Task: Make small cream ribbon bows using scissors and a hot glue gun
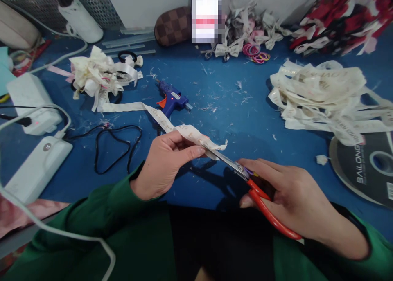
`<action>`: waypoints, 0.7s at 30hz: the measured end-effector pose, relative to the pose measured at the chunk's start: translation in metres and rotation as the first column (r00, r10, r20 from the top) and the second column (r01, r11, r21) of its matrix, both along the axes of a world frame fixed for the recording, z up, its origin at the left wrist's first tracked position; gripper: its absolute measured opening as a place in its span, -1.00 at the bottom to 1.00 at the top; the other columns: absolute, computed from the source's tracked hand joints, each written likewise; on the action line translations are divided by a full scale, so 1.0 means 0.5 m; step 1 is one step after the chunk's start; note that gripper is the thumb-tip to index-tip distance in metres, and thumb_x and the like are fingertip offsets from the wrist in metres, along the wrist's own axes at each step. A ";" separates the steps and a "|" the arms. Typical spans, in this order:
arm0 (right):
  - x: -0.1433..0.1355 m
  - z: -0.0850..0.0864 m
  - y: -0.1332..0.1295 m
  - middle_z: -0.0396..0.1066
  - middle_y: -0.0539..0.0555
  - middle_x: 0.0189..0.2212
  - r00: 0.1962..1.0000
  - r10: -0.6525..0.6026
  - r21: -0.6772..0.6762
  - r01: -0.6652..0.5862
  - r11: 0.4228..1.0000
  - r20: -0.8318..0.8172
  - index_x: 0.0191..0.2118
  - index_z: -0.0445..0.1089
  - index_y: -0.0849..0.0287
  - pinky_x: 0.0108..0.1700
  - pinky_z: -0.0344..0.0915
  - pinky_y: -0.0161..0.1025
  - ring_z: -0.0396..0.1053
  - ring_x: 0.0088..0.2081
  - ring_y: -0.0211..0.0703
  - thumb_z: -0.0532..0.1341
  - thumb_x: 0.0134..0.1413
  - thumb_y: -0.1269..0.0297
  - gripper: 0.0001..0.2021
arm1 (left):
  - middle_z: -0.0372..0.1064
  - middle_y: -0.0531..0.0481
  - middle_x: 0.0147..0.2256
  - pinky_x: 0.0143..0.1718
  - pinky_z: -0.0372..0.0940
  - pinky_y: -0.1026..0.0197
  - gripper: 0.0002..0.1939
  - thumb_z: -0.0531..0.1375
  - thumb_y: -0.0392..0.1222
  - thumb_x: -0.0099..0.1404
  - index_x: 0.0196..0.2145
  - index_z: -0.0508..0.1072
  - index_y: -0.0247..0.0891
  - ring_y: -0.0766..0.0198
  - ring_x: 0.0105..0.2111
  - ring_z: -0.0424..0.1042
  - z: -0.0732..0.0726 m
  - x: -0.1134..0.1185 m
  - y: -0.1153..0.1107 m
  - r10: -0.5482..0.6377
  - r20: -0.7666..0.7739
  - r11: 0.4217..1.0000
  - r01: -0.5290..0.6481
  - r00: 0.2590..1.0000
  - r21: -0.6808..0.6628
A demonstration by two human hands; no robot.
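Note:
My left hand [166, 162] pinches a cream printed ribbon strip [159, 119] near its free end, above the front of the blue table [233, 117]. The strip trails back left toward a heap of ribbon bows [98, 74]. My right hand [294, 199] grips red-handled scissors [260, 199]. Their steel blades point left and meet the ribbon just right of my left thumb. Both sleeves are green.
A blue glue gun [172, 101] lies mid-table with its black cord [116, 146] looping left. White power adapters [33, 166] sit at the left edge. A pile of cut ribbon pieces [325, 97] and a ribbon spool [365, 170] lie right. Hair ties [256, 54] and glue sticks [129, 41] are at the back.

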State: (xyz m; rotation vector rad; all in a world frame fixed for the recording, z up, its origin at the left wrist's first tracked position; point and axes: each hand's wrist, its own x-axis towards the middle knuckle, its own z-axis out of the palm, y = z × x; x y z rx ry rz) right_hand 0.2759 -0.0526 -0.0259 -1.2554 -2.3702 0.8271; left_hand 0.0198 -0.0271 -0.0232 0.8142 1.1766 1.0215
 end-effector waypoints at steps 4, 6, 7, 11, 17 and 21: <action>0.002 -0.002 0.000 0.54 0.10 -0.35 0.999 0.036 -0.035 -0.036 0.999 -0.009 0.11 0.37 0.13 -0.56 0.24 -0.33 0.42 -0.54 -0.21 0.21 0.30 -0.04 -0.57 | 0.62 -0.02 -0.33 -0.14 0.51 0.20 -0.86 0.47 -0.26 0.12 -0.32 0.68 -0.21 0.20 -0.29 0.61 0.000 0.001 0.000 -0.003 0.009 1.000 0.003 1.000 0.012; 0.003 -0.003 0.000 0.54 0.10 -0.34 0.999 0.039 -0.027 -0.039 0.999 -0.005 0.10 0.38 0.13 -0.53 0.26 -0.31 0.44 -0.52 -0.19 0.23 0.28 -0.05 -0.57 | 0.62 -0.02 -0.34 -0.15 0.51 0.21 -0.87 0.47 -0.26 0.12 -0.32 0.68 -0.21 0.20 -0.30 0.60 -0.001 0.001 0.000 -0.009 0.007 1.000 0.009 1.000 0.008; 0.003 -0.003 0.000 0.54 0.10 -0.34 0.999 0.044 -0.027 -0.044 0.999 -0.001 0.10 0.38 0.13 -0.51 0.27 -0.30 0.44 -0.51 -0.18 0.24 0.28 -0.05 -0.58 | 0.62 -0.02 -0.34 -0.16 0.50 0.21 -0.87 0.47 -0.26 0.12 -0.32 0.68 -0.21 0.20 -0.30 0.60 -0.001 0.001 0.000 -0.011 0.005 1.000 0.011 1.000 0.004; 0.002 -0.002 0.000 0.55 0.10 -0.33 0.999 0.050 -0.021 -0.051 0.998 -0.013 0.09 0.39 0.14 -0.48 0.29 -0.28 0.45 -0.49 -0.17 0.23 0.30 -0.04 -0.59 | 0.62 -0.02 -0.35 -0.18 0.49 0.25 -0.87 0.47 -0.25 0.13 -0.31 0.68 -0.20 0.24 -0.31 0.59 -0.001 -0.001 0.000 -0.014 0.015 1.000 0.014 1.000 -0.007; 0.003 -0.004 0.001 0.56 0.10 -0.33 0.999 0.043 -0.004 -0.044 0.999 -0.019 0.09 0.40 0.14 -0.48 0.30 -0.28 0.45 -0.50 -0.18 0.23 0.29 -0.05 -0.58 | 0.60 -0.05 -0.37 -0.21 0.47 0.23 -0.85 0.46 -0.21 0.13 -0.31 0.67 -0.25 0.23 -0.35 0.56 0.001 -0.002 0.001 0.031 0.021 0.998 -0.029 0.999 -0.059; 0.003 -0.005 0.002 0.56 0.11 -0.34 0.999 0.039 0.005 -0.039 0.999 -0.004 0.08 0.40 0.15 -0.50 0.27 -0.30 0.45 -0.51 -0.19 0.21 0.31 -0.05 -0.58 | 0.59 -0.07 -0.39 -0.20 0.48 0.19 -0.84 0.42 -0.11 0.19 -0.36 0.67 -0.27 0.21 -0.36 0.57 0.003 -0.001 0.004 0.079 0.063 0.992 -0.073 0.995 -0.100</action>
